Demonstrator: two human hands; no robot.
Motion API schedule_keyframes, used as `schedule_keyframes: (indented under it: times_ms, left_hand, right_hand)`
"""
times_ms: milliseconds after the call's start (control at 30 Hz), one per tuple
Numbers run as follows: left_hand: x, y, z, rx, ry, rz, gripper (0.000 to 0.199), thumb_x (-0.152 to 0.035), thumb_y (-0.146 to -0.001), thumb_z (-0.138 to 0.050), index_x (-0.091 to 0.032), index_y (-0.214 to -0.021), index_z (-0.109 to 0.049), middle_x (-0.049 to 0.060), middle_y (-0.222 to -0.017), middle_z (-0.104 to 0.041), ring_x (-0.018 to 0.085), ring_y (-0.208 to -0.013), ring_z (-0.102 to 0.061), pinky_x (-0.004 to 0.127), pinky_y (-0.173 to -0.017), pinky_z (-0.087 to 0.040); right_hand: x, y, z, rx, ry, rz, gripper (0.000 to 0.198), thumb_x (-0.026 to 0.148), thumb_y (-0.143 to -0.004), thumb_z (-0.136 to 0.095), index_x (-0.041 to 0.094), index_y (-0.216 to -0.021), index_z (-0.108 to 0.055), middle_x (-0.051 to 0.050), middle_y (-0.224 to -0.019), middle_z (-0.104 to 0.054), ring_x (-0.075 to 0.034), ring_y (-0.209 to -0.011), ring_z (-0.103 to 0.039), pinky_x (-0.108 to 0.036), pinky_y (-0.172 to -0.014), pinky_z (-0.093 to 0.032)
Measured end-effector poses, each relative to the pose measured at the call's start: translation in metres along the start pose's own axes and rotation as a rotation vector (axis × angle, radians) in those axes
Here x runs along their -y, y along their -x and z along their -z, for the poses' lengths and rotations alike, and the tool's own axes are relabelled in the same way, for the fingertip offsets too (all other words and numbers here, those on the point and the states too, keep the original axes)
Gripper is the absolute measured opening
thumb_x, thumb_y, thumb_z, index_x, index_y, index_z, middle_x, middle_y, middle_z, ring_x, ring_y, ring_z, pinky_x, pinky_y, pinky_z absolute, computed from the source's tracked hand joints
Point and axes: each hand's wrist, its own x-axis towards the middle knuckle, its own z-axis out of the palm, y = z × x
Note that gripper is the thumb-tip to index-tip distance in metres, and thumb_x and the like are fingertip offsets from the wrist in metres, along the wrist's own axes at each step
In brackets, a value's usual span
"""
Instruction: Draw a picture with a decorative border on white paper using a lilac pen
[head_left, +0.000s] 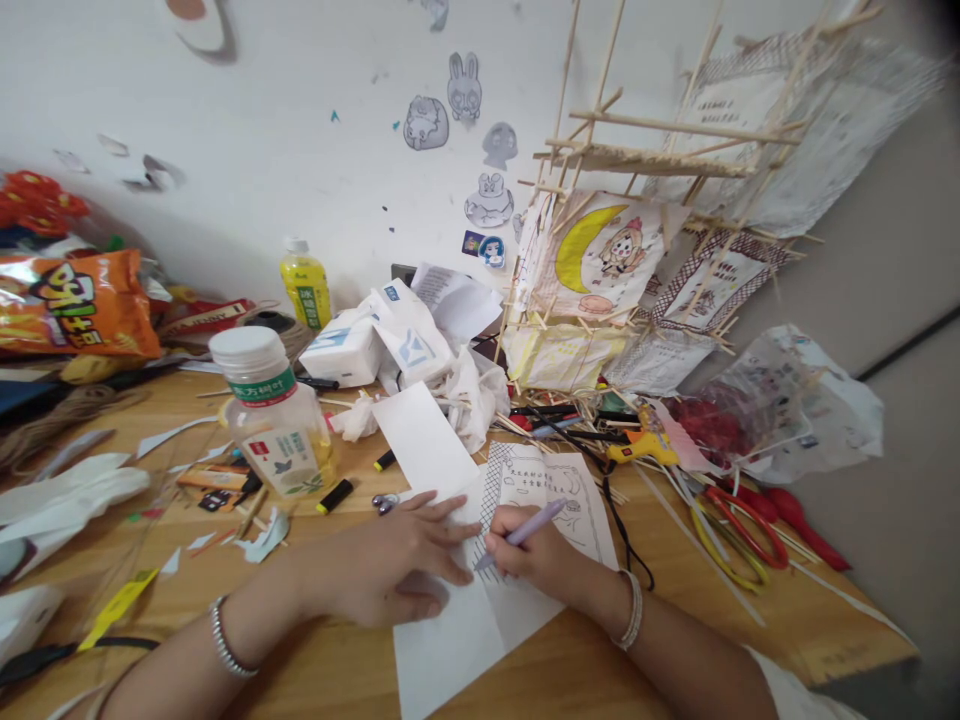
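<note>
My right hand grips a purple pen, its tip down on a white sheet of paper. Black line drawings and handwriting cover the sheet's upper right part, with a crosshatched band along the drawing's left side. Resting flat with fingers spread, my left hand presses on the sheet's left part, just beside the pen tip. A blank white paper piece lies above the left hand. Near its fingers are a black marker cap and a small purple object.
A large plastic bottle stands left of the paper. Tissue packs and a stick frame with drawn panels stand against the wall. Red-handled scissors and a yellow glue gun lie to the right. Paper scraps and gloves litter the left.
</note>
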Motion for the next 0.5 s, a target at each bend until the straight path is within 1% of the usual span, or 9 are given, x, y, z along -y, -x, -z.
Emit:
schedule_keyframes:
  times_ms: [200,367,500]
  left_hand:
    - [-0.0001,-0.0008,0.0008,0.032,-0.021,0.015,0.031,-0.019,-0.081,-0.063,-0.029,-0.110,-0.065,0.001,-0.148,-0.038,0.033,-0.141,-0.012,0.060,-0.111,-0.014]
    - [-0.0007,-0.0012,-0.0002,0.016,-0.014,0.016,0.033,-0.019,-0.080,-0.063,-0.028,-0.111,-0.064,0.003,-0.148,-0.038,0.034,-0.141,-0.014,0.061,-0.110,-0.015]
    - [-0.0011,-0.0012,-0.0005,0.029,-0.009,0.028,0.032,-0.019,-0.079,-0.064,-0.027,-0.110,-0.065,0.003,-0.148,-0.039,0.034,-0.141,-0.014,0.061,-0.110,-0.014]
  right_hand:
    - [-0.0011,0.0002,0.0004,0.004,-0.014,0.014,0.027,0.029,-0.085,-0.054,0.020,-0.061,-0.045,0.004,-0.053,-0.051,-0.010,-0.049,-0.045,-0.022,-0.051,-0.036]
    - [-0.0024,0.0000,-0.0004,0.001,-0.017,0.028,0.025,0.027,-0.083,-0.053,0.020,-0.061,-0.045,0.005,-0.051,-0.050,-0.010,-0.047,-0.043,-0.022,-0.049,-0.035]
    - [-0.0039,0.0004,-0.0013,0.005,-0.034,0.003,0.023,0.026,-0.082,-0.054,0.021,-0.061,-0.044,0.005,-0.051,-0.048,-0.009,-0.045,-0.042,-0.021,-0.046,-0.033]
